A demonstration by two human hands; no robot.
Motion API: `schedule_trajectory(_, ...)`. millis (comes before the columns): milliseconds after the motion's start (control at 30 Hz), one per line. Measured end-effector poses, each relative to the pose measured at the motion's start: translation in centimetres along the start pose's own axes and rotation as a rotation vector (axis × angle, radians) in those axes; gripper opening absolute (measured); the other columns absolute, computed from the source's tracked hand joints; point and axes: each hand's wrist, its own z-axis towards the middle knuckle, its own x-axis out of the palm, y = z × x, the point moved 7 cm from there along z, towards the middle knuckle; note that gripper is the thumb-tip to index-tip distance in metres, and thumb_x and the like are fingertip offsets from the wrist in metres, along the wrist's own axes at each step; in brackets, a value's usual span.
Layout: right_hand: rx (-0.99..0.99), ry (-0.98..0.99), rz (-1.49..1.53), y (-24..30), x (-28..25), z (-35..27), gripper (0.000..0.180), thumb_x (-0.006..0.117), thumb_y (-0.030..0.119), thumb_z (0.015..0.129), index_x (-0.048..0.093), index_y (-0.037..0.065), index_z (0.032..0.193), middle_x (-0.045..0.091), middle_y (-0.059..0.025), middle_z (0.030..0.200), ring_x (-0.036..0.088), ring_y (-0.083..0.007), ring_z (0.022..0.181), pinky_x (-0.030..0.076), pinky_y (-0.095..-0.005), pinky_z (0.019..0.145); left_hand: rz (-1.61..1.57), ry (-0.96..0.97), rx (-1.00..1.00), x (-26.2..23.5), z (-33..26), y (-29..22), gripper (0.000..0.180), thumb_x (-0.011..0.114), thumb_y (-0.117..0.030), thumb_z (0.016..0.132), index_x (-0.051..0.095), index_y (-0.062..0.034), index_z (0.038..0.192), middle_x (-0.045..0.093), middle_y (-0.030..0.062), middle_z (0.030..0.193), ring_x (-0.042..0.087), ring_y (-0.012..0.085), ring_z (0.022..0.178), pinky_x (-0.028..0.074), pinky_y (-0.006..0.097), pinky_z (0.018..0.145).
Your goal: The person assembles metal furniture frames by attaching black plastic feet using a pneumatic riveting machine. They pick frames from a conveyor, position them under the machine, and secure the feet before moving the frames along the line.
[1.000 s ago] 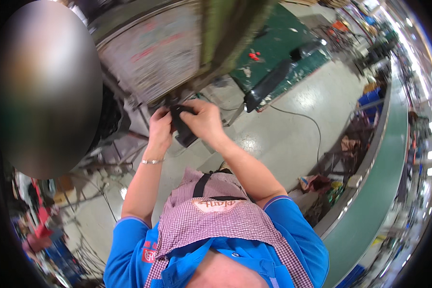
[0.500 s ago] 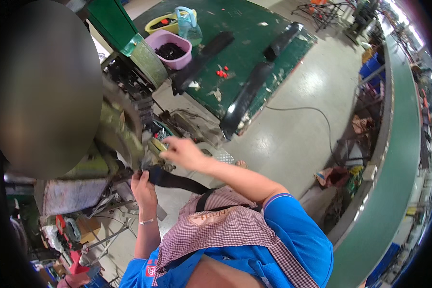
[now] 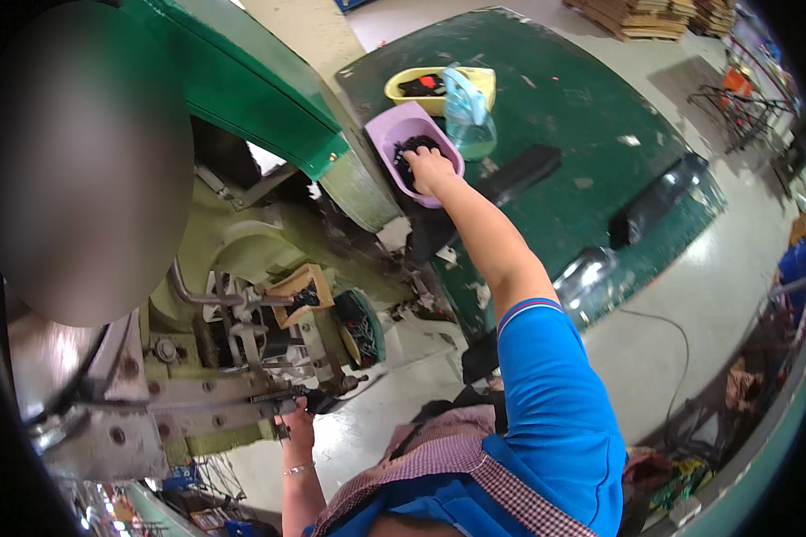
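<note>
While our right hand dips into the lilac plastic tub of small dark parts on the green table — fingers curled (grip unclear) — our left hand grips a dark piece at the green press machine.

I see a dark green table at my one o'clock. On it sit a purple tub, a yellow tub behind it, a clear spray bottle, and a black bar.
</note>
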Motion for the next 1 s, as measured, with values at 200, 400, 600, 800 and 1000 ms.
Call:
schedule_trajectory(200, -0.136, 0.061, -0.23, 0.2, 5.3, 4.7, 0.034, 0.047, 0.018, 0.092, 0.057, 0.023, 0.123, 0.046, -0.0082, 0.131, 0.045, -0.0358, 0.118, 0.049, -0.0629, 0.078, -0.007, -0.08, -0.095, -0.5, -1.1, 0.7, 0.023, 0.062, -0.001, 0.083, 0.057, -0.0108, 0.104, 0.055, -0.0049, 0.087, 0.047, 0.0008, 0.067, 0.038, 0.013, 0.053)
schedule_trajectory(400, 0.01, 0.008, -0.09, -0.8, 4.4, 5.9, 0.027, 0.047, 0.014, 0.09, 0.061, 0.015, 0.113, 0.056, -0.0179, 0.114, 0.059, -0.0382, 0.102, 0.054, -0.0434, 0.081, -0.116, -0.139, -0.058, 0.0, -1.5, 0.8, 0.027, 0.057, 0.003, 0.081, 0.055, -0.0076, 0.106, 0.055, -0.0006, 0.091, 0.053, 0.0074, 0.076, 0.045, 0.017, 0.062)
schedule_trajectory(600, 0.115, -0.204, 0.395, -4.5, 1.5, 5.0, 0.035, 0.063, 0.008, 0.072, 0.065, 0.004, 0.107, 0.066, -0.0205, 0.099, 0.064, -0.0343, 0.094, 0.05, -0.0415, 0.084, -0.131, -0.156, -0.103, -0.1, -1.3, 0.7, 0.028, 0.05, 0.003, 0.082, 0.052, -0.0029, 0.11, 0.051, 0.001, 0.088, 0.054, 0.0106, 0.077, 0.049, 0.02, 0.065)
schedule_trajectory(800, 0.358, -0.052, 1.256, -4.8, 1.2, 3.8, 0.03, 0.065, 0.006, 0.078, 0.062, 0.0, 0.108, 0.066, -0.0118, 0.091, 0.062, -0.0184, 0.069, 0.05, -0.0329, 0.056, -0.118, -0.165, -0.15, 0.6, -1.6, 0.5, 0.028, 0.052, 0.006, 0.083, 0.053, -0.0046, 0.109, 0.052, -0.0018, 0.088, 0.054, 0.0077, 0.074, 0.048, 0.019, 0.066)
schedule_trajectory(1000, 0.027, -0.474, 0.57, -4.3, -1.3, 5.4, 0.026, 0.063, 0.008, 0.077, 0.063, 0.002, 0.102, 0.065, -0.0232, 0.094, 0.063, -0.0389, 0.077, 0.051, -0.0454, 0.074, -0.16, -0.214, -0.11, 0.8, -1.4, 0.6, 0.032, 0.057, 0.009, 0.081, 0.056, -0.0115, 0.105, 0.053, -0.0052, 0.085, 0.053, 0.0042, 0.072, 0.048, 0.021, 0.061)
